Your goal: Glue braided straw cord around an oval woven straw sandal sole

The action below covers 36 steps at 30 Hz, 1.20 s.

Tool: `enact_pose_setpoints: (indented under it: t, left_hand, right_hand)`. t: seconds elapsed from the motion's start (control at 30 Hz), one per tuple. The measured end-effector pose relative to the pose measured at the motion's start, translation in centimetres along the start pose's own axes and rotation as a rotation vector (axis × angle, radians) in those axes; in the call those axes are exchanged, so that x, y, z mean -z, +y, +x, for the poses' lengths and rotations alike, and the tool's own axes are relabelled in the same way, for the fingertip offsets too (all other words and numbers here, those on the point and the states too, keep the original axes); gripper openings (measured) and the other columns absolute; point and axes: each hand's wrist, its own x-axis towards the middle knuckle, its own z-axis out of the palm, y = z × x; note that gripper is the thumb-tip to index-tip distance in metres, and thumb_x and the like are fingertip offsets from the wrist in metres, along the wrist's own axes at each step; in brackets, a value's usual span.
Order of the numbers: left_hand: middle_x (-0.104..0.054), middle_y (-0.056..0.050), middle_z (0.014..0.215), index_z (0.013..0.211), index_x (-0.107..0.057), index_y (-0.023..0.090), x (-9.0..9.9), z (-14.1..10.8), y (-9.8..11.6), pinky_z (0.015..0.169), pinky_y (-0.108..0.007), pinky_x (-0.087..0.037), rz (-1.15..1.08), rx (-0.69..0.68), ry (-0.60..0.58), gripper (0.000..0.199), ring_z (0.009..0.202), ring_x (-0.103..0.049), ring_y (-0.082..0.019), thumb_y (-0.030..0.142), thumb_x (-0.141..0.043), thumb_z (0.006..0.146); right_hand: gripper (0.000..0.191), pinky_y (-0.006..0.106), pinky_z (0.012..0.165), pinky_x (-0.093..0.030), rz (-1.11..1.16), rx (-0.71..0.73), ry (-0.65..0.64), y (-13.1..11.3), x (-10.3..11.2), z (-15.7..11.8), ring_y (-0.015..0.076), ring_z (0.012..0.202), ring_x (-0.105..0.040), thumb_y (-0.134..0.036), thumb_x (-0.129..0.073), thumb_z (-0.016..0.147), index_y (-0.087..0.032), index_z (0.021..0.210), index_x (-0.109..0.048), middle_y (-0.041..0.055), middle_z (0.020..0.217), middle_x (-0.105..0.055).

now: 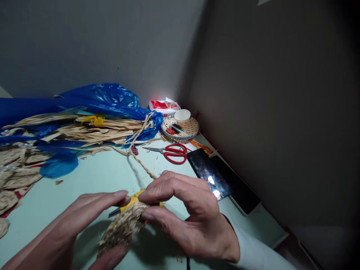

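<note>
The left hand (69, 228), thumb below and fingers above, loosely brackets a tan, oblong plaited-straw piece (122, 227), likely steadying it, nearer than and left of the red-handled metal scissors (163, 150). The right hand (194, 210), nearer than the scissors, pinches its edge, presumably for control.

The table (95, 168) is dimly lit and soft shadows are cast beneath the left hand (71, 221) and right hand (194, 213); two glare spots are mirrored in a black screen (201, 165), and the upper-right corner is lost in blackness
</note>
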Motion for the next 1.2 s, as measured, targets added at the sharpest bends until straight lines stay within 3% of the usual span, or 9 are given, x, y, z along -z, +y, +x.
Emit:
enact_pose_setpoints:
  t: [0.1, 0.27, 0.43, 0.57, 0.67, 0.77, 0.9, 1.07, 1.2]
  left_hand:
    - [-0.080, -0.006, 0.090, 0.112, -0.075, 0.041, -1.7, 0.3, 3.2, 0.068, -0.041, -0.064, -0.117, 0.218, 0.144, 0.055, 0.091, -0.072, -0.036, 0.060, -0.078, 0.061]
    - [-0.078, -0.007, 0.087, 0.115, -0.073, 0.041, -3.7, 2.2, 7.0, 0.071, -0.041, -0.063, -0.302, 0.264, 0.193, 0.053, 0.097, -0.072, -0.037, 0.060, -0.074, 0.066]
    - [-0.079, -0.006, 0.084, 0.113, -0.075, 0.041, -2.4, 2.3, 6.1, 0.069, -0.039, -0.063, -0.320, 0.190, 0.167, 0.047, 0.092, -0.073, -0.035, 0.055, -0.076, 0.068]
    - [-0.079, -0.002, 0.082, 0.108, -0.077, 0.042, -1.0, 1.1, 4.9, 0.068, -0.031, -0.062, -0.187, 0.064, -0.014, 0.036, 0.077, -0.073, -0.028, 0.041, -0.078, 0.072]
    - [-0.078, 0.003, 0.082, 0.114, -0.073, 0.047, -0.6, 0.8, 5.4, 0.067, -0.021, -0.058, -0.079, -0.053, -0.102, 0.034, 0.067, -0.071, -0.019, 0.033, -0.067, 0.084]
    - [-0.077, 0.006, 0.079, 0.114, -0.072, 0.047, -0.7, 1.3, 6.2, 0.064, -0.015, -0.055, -0.036, -0.126, -0.082, 0.031, 0.064, -0.071, -0.015, 0.038, -0.064, 0.086]
    - [-0.079, 0.006, 0.079, 0.110, -0.075, 0.047, -0.6, 1.8, 6.2, 0.062, -0.014, -0.054, -0.055, -0.118, -0.065, 0.028, 0.062, -0.072, -0.014, 0.041, -0.067, 0.084]
    - [-0.079, 0.005, 0.081, 0.106, -0.077, 0.046, 0.2, 1.2, 5.6, 0.064, -0.017, -0.056, -0.051, -0.039, -0.075, 0.024, 0.064, -0.071, -0.015, 0.043, -0.066, 0.084]
    - [-0.078, 0.005, 0.084, 0.112, -0.073, 0.047, 0.3, 1.0, 5.3, 0.068, -0.019, -0.057, -0.030, -0.068, -0.104, 0.030, 0.070, -0.070, -0.016, 0.039, -0.066, 0.084]
  right_hand:
    - [0.009, 0.028, 0.076, -0.060, -0.012, 0.032, 0.041, 0.0, 0.0, 0.0, 0.0195, 0.078, -0.072, -0.005, -0.073, 0.087, 0.000, 0.094, -0.074, 0.0170, 0.084, -0.078]
    - [0.010, 0.030, 0.075, -0.062, -0.044, 0.137, 0.092, 0.2, -0.3, -0.3, 0.0193, 0.079, -0.073, -0.006, -0.071, 0.088, -0.001, 0.097, -0.073, 0.0171, 0.086, -0.079]
    - [0.012, 0.030, 0.077, -0.061, -0.066, 0.176, 0.042, 0.3, -0.7, -0.4, 0.0193, 0.080, -0.072, -0.003, -0.069, 0.089, 0.005, 0.098, -0.072, 0.0195, 0.087, -0.078]
    - [0.011, 0.030, 0.077, -0.060, -0.113, 0.218, -0.018, 0.2, -1.0, -0.4, 0.0189, 0.078, -0.071, -0.004, -0.067, 0.091, 0.004, 0.098, -0.071, 0.0174, 0.085, -0.078]
    - [0.012, 0.028, 0.078, -0.060, -0.134, 0.198, -0.044, 0.1, -1.2, -0.5, 0.0176, 0.077, -0.071, -0.005, -0.065, 0.093, 0.003, 0.099, -0.071, 0.0161, 0.084, -0.078]
    - [0.015, 0.024, 0.080, -0.059, -0.142, 0.146, -0.045, -0.1, -1.1, -0.7, 0.0147, 0.077, -0.069, -0.009, -0.067, 0.094, 0.001, 0.105, -0.069, 0.0126, 0.087, -0.077]
    - [0.016, 0.022, 0.083, -0.059, -0.128, 0.124, -0.059, -0.2, -0.8, -0.8, 0.0126, 0.077, -0.067, -0.014, -0.067, 0.095, -0.004, 0.108, -0.066, 0.0085, 0.089, -0.075]
    - [0.018, 0.026, 0.081, -0.059, -0.120, 0.155, -0.119, -0.2, -0.4, -0.7, 0.0157, 0.080, -0.066, -0.007, -0.061, 0.096, 0.003, 0.109, -0.067, 0.0130, 0.090, -0.075]
    - [0.017, 0.027, 0.079, -0.057, -0.153, 0.160, -0.130, -0.3, -0.3, -0.5, 0.0154, 0.076, -0.064, -0.003, -0.062, 0.094, 0.005, 0.107, -0.069, 0.0129, 0.088, -0.076]
